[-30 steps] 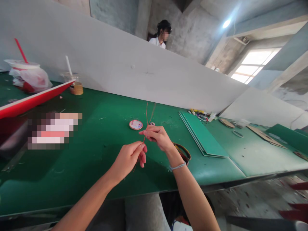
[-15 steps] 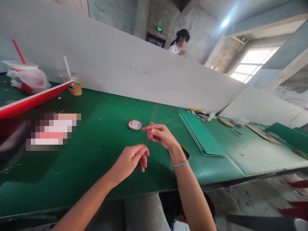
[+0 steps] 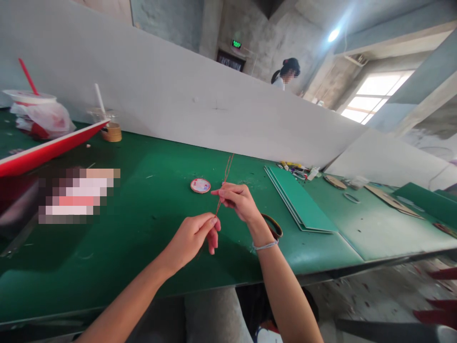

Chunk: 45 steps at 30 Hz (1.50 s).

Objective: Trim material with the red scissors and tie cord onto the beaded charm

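Observation:
My left hand (image 3: 194,236) pinches the lower end of a thin brown cord (image 3: 226,171) between thumb and fingers, above the green table (image 3: 150,228). My right hand (image 3: 237,201) is closed on the same cord a little higher; two strands rise from its fingers toward the white partition. A pale string bracelet circles my right wrist. A small round disc (image 3: 200,185) with a red rim lies on the table just left of my right hand. A brown loop (image 3: 274,226) lies behind my right wrist, partly hidden.
A stack of green sheets (image 3: 300,200) lies to the right, with small tools and cardboard rings beyond. A red board (image 3: 46,150), a bagged cup with a red straw (image 3: 37,112) and a small basket (image 3: 111,131) sit far left. A person stands behind the white partition (image 3: 178,95).
My right hand has shifted slightly along the cord and the strands above it have drawn together. The person behind the partition has walked to the right. My left hand has barely moved.

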Each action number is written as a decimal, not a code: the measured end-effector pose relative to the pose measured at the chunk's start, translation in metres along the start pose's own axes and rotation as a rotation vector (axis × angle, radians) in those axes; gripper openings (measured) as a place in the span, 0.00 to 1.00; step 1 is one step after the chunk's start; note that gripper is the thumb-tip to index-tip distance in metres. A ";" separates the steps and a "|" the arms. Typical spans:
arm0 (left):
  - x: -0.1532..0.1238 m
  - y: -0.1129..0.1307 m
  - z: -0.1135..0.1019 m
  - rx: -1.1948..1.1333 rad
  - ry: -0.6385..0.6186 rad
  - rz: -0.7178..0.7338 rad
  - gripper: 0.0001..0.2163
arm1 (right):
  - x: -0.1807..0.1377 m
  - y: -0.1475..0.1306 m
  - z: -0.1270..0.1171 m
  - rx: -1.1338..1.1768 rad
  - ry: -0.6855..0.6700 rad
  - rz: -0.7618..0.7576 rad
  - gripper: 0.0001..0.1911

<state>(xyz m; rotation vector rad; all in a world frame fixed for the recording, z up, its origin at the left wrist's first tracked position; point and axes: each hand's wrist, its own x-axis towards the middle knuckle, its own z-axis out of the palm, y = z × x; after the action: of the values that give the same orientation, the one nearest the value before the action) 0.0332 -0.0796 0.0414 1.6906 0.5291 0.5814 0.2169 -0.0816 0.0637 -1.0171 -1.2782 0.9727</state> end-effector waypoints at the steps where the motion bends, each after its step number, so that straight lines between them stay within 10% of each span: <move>1: 0.000 0.000 0.000 0.010 -0.005 0.003 0.15 | 0.000 0.001 0.001 -0.006 0.032 -0.014 0.14; 28: -0.002 -0.002 0.006 -0.009 -0.227 -0.125 0.16 | 0.007 -0.002 -0.015 0.211 0.523 -0.103 0.11; 33: 0.002 -0.003 0.003 0.007 -0.029 -0.042 0.15 | 0.001 -0.010 -0.018 0.122 0.201 0.077 0.23; 37: 0.005 -0.005 0.001 -0.021 0.073 -0.037 0.15 | -0.005 -0.009 -0.008 -0.104 -0.136 0.197 0.12; 45: 0.007 -0.003 -0.001 -0.142 0.222 -0.013 0.12 | -0.006 -0.005 0.006 -0.117 -0.129 0.214 0.10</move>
<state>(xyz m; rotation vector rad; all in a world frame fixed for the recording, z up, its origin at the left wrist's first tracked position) 0.0378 -0.0745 0.0395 1.4963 0.6414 0.7848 0.2111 -0.0884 0.0669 -1.2167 -1.3646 1.1527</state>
